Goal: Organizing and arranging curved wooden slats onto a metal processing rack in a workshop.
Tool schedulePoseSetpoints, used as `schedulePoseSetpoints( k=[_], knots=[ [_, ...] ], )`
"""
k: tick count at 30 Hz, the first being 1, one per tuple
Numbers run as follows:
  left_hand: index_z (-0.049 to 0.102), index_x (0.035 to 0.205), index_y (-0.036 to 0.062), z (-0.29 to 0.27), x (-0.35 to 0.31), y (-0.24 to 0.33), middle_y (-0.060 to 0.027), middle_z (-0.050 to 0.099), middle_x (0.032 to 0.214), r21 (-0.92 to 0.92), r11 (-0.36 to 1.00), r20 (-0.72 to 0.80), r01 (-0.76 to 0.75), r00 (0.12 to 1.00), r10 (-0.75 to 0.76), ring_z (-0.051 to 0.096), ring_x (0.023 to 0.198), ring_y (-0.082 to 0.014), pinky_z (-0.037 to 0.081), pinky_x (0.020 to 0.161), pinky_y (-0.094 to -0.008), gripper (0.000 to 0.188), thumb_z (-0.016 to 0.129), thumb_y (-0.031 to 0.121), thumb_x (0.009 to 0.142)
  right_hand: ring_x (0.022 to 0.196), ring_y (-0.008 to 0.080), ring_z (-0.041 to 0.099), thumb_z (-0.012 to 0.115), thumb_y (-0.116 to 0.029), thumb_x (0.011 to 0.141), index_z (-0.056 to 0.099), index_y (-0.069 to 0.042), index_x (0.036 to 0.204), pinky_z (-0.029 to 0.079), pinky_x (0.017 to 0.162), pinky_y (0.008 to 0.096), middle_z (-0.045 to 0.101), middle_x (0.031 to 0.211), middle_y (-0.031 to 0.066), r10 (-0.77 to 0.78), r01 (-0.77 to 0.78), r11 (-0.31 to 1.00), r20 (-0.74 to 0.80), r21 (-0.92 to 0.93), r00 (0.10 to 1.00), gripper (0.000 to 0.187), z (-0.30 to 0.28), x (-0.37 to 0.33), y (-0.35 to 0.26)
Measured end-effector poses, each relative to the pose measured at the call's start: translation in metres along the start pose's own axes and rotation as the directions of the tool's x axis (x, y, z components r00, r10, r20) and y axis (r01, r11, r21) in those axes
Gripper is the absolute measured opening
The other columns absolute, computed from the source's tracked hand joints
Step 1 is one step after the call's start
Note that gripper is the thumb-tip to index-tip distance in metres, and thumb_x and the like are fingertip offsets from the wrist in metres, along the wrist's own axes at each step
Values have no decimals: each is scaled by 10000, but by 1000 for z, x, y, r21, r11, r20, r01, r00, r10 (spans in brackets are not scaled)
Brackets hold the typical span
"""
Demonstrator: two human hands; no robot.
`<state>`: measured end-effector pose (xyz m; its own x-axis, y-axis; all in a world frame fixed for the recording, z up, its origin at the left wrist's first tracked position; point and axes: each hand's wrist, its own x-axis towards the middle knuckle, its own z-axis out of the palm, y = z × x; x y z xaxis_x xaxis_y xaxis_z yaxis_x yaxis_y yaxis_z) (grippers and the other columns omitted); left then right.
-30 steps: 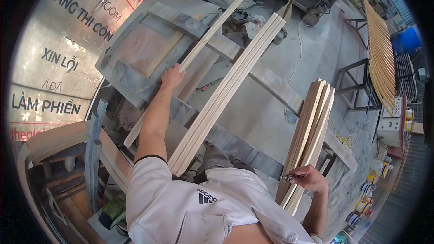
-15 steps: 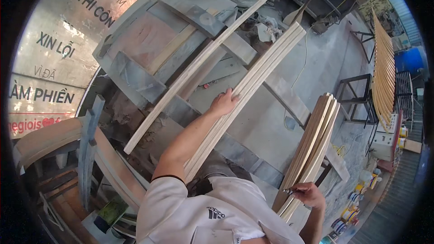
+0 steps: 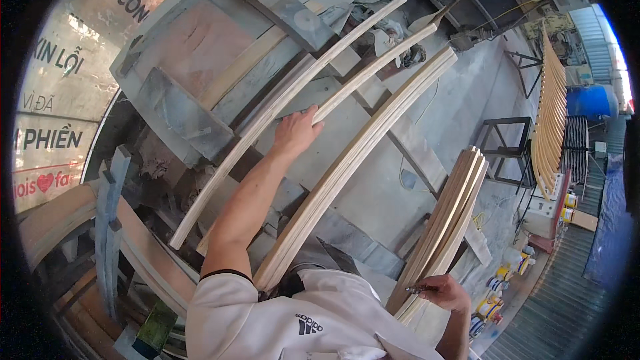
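Observation:
My left hand [image 3: 298,132] grips a single curved wooden strip [image 3: 377,63], its fingers closed around the strip's edge. Left of that strip, a separate long wooden strip [image 3: 287,110] lies across the grey supports. To the right rests a bundle of several wooden strips [image 3: 363,137] set side by side, which runs down toward my body. My right hand [image 3: 448,292] is closed on a small dark metallic tool, whose kind I cannot make out. It is over the lower end of another stack of wooden strips [image 3: 443,220] at the right.
Grey support beams [image 3: 417,153] cross beneath the strips. At lower left stand curved wooden frames [image 3: 153,247] and a grey upright post [image 3: 110,227]. A row of curved slats [image 3: 548,120] stands at far right, near a blue barrel [image 3: 590,101] and several small tubs [image 3: 493,307].
My left hand has moved left from the bundle with one strip, opening a gap between them. The right hand still holds the small tool. The whole view has shifted slightly.

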<state>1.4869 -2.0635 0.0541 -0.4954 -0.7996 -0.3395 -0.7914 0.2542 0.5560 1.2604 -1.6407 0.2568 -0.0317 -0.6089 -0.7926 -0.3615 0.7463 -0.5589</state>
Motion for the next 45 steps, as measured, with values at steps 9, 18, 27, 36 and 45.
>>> schedulePoseSetpoints(
  k=[9,18,27,36,45],
  knots=[
    [450,1438,152,-12,3,-6,-213,651,1159,-17,998,96,67,993,-65,618,1076,-404,480,938,-491,554,540,410,957,762,89,581,733,-55,852,698,11,1063,478,651,282,695,829,48,72,-72,997,20,-6,997,224,-8,10,-17],
    [515,1332,66,-7,6,-20,-220,688,1011,-4,1000,36,19,999,-19,649,1004,-401,505,879,-506,515,557,405,946,761,140,603,733,-38,838,709,13,1034,479,660,310,695,848,94,-4,4,997,5,73,1000,204,-2,8,-14],
    [523,1278,54,7,3,-18,-189,698,918,171,985,-104,18,995,0,685,881,-398,535,774,-526,461,632,324,921,774,155,620,738,-40,833,707,17,1035,490,676,323,696,836,95,12,-13,997,21,81,1000,212,1,10,-8],
    [565,1085,76,12,3,-11,-178,702,914,183,982,-193,38,981,-2,687,889,-399,544,743,-532,280,637,277,904,765,139,635,722,-36,844,699,23,1046,508,691,298,702,843,87,4,-3,999,-16,51,1000,211,-1,0,-14],
    [556,1262,65,13,-4,-10,-240,675,1014,225,974,-250,1,967,57,658,958,-403,516,814,-526,452,648,303,890,777,155,638,730,-49,839,703,-9,1038,502,690,319,697,839,103,-134,134,991,28,-13,991,205,-1,-11,1]
  ],
)
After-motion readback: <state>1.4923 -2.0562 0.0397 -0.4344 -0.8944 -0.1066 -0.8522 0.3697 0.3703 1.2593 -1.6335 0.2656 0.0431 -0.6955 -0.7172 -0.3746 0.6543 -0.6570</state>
